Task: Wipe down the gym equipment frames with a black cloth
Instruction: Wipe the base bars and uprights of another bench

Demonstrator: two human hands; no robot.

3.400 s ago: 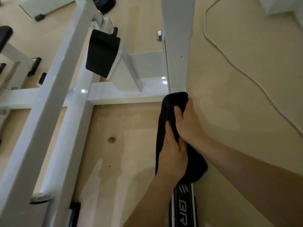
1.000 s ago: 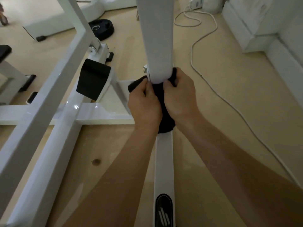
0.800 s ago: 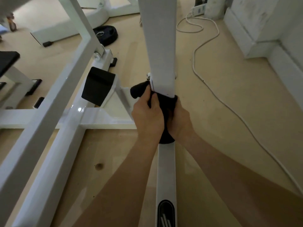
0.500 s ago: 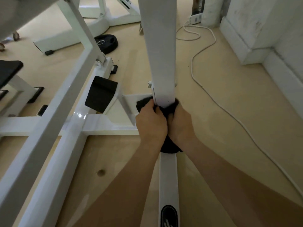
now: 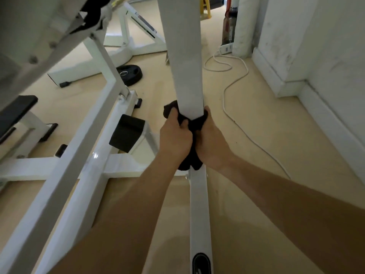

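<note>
Head camera looks down at two bare arms reaching out to a tall white post (image 5: 187, 66) of the gym frame. A black cloth (image 5: 194, 125) is wrapped round the post, low down, and both hands squeeze it there. The left hand (image 5: 175, 139) curls its fingers over the cloth on the left side of the post, and a lump of cloth sticks out past its fingertips. The right hand (image 5: 212, 143) grips the cloth on the right side. The two hands touch each other, and a bit of cloth hangs out below them. Under the hands a flat white bar (image 5: 198, 204) runs along the tan floor (image 5: 256, 155) toward the camera. To the left are more white frame bars (image 5: 65, 175) and a black pad (image 5: 126, 135). Farther back, a black weight plate (image 5: 130, 75) lies flat on the floor. A white cord (image 5: 224, 99) snakes over the floor on the right, up to a power strip (image 5: 225, 49) by the white wall (image 5: 316, 46).
</note>
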